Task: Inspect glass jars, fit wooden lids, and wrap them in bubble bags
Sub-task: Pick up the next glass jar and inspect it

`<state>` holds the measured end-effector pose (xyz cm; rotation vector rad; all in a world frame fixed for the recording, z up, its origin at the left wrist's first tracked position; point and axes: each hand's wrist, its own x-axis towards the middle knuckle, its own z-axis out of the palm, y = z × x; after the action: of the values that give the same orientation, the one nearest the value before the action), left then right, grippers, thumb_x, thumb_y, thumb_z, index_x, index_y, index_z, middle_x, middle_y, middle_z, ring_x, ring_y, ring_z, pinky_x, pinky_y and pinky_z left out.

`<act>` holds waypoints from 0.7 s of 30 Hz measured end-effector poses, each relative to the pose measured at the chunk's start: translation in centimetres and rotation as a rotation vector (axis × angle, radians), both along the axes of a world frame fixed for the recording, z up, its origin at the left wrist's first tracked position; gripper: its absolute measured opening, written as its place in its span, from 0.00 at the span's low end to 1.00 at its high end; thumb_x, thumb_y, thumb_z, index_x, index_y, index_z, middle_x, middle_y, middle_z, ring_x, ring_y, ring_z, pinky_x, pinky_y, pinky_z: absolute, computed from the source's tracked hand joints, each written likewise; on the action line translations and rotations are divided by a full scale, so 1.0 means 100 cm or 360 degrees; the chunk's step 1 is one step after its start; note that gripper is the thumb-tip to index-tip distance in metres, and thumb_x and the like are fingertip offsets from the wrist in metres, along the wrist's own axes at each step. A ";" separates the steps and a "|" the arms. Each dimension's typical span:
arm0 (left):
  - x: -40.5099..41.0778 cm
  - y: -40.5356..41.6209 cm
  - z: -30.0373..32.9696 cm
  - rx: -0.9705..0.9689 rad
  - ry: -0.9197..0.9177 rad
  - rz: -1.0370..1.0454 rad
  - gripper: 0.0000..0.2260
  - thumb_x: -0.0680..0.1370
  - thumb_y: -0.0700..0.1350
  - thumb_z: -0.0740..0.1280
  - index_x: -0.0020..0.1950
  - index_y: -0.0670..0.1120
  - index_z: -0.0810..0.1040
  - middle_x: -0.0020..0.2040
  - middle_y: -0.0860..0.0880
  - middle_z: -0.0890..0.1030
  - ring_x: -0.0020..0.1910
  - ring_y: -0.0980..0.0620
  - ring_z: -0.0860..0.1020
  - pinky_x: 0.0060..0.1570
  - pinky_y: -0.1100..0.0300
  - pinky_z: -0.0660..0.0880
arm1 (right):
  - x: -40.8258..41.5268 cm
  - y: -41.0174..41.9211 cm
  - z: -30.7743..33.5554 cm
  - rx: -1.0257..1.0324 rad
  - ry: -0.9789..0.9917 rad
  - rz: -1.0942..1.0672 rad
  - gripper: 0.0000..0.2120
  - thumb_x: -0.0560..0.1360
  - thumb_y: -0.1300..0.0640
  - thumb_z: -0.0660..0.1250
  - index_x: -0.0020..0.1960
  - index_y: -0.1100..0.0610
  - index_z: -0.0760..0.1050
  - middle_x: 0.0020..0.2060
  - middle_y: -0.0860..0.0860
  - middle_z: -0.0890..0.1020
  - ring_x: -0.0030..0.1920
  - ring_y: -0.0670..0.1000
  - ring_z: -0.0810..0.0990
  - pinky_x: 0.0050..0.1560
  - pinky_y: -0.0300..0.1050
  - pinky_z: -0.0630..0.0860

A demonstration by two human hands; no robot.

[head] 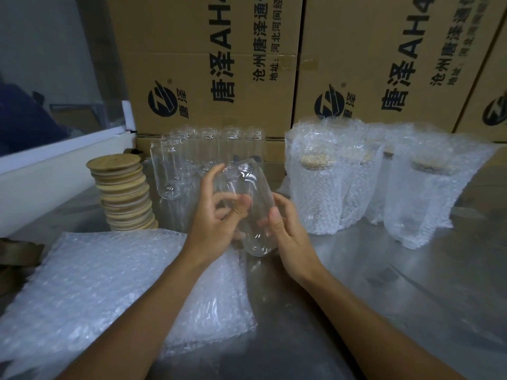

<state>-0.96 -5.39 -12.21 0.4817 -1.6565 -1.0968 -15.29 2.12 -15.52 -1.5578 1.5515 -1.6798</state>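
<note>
Above steel table (343,311), our left hand (211,215) and right hand (285,223) curl fingers round bare jar (247,204); slick glass, loose grip risks drop, shatter.

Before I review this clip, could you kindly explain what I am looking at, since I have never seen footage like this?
There is no machine here: a camera worn on a person's head looks down at their bare hands. The left hand and right hand hold a clear glass jar tilted, with no lid on it. On the metal table lie flat bubble bags, a stack of wooden lids, bare jars and wrapped jars. Cardboard boxes stand behind.
</note>
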 end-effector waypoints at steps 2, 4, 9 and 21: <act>0.000 -0.004 0.000 0.0157 0.0073 0.0015 0.31 0.71 0.63 0.68 0.70 0.60 0.63 0.46 0.52 0.84 0.42 0.47 0.85 0.28 0.52 0.81 | 0.000 0.001 0.000 -0.0048 0.0015 0.0007 0.39 0.73 0.24 0.57 0.74 0.47 0.66 0.62 0.40 0.80 0.60 0.46 0.81 0.64 0.57 0.77; 0.000 -0.007 0.000 0.0327 0.0114 0.0007 0.28 0.69 0.65 0.66 0.66 0.59 0.64 0.45 0.50 0.84 0.39 0.45 0.86 0.27 0.50 0.80 | -0.001 0.003 0.000 -0.0072 0.0065 0.0041 0.39 0.72 0.23 0.60 0.73 0.47 0.67 0.61 0.37 0.80 0.58 0.45 0.82 0.63 0.56 0.78; 0.000 -0.015 -0.001 0.0559 0.0083 0.0008 0.35 0.71 0.66 0.61 0.74 0.53 0.62 0.52 0.41 0.82 0.33 0.44 0.85 0.25 0.53 0.79 | 0.001 0.004 0.001 -0.0113 0.0136 0.0051 0.34 0.72 0.24 0.61 0.70 0.42 0.67 0.53 0.38 0.82 0.51 0.47 0.85 0.53 0.58 0.81; 0.004 -0.013 0.002 0.0557 -0.0070 -0.0197 0.70 0.50 0.69 0.81 0.82 0.55 0.43 0.66 0.44 0.72 0.44 0.45 0.85 0.37 0.51 0.82 | 0.004 -0.002 0.014 -0.0260 -0.0349 -0.0106 0.38 0.74 0.28 0.46 0.53 0.56 0.80 0.27 0.54 0.79 0.30 0.43 0.78 0.34 0.30 0.70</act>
<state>-0.60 -6.65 -12.04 0.6371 -1.5527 -1.4883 -14.86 1.90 -14.17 -1.3547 1.3989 -1.9838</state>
